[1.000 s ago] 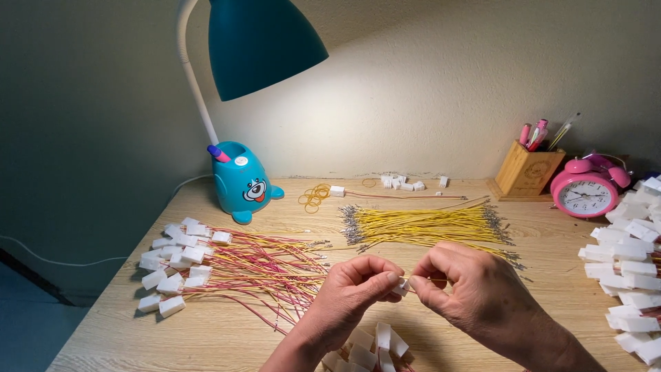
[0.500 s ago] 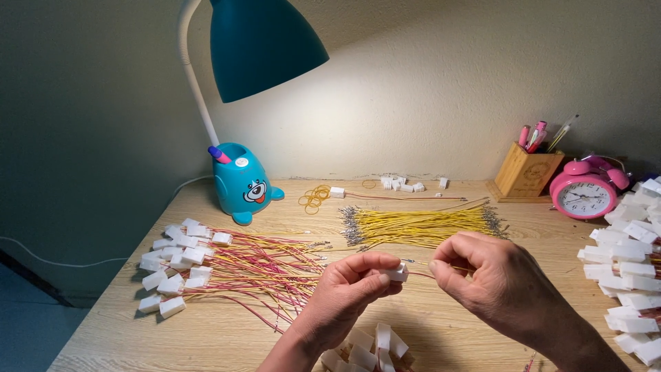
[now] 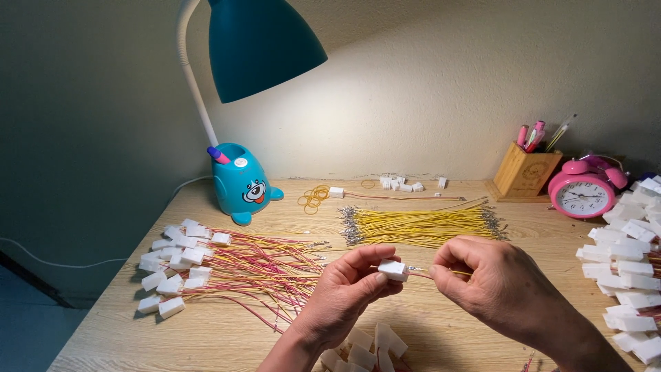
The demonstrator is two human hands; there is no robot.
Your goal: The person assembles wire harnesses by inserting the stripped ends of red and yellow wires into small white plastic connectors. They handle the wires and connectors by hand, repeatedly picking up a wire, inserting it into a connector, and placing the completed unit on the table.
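My left hand (image 3: 344, 293) pinches a small white plastic connector (image 3: 393, 268) between thumb and fingers, above the wooden desk. My right hand (image 3: 499, 286) sits just to its right, fingers pinched on a thin wire (image 3: 418, 271) that runs toward the connector's right side. A bundle of yellow wires with metal tips (image 3: 420, 224) lies beyond both hands. Loose white connectors (image 3: 368, 343) lie under my left wrist.
A pile of red and yellow wires with white connectors (image 3: 220, 265) lies at the left. More white connectors (image 3: 633, 269) are heaped at the right edge. A blue lamp (image 3: 241, 182), rubber bands (image 3: 314, 196), a wooden pen holder (image 3: 523, 172) and a pink alarm clock (image 3: 584, 193) stand at the back.
My hands have drawn slightly apart and risen. The connector and the wire between them are now plainly visible.
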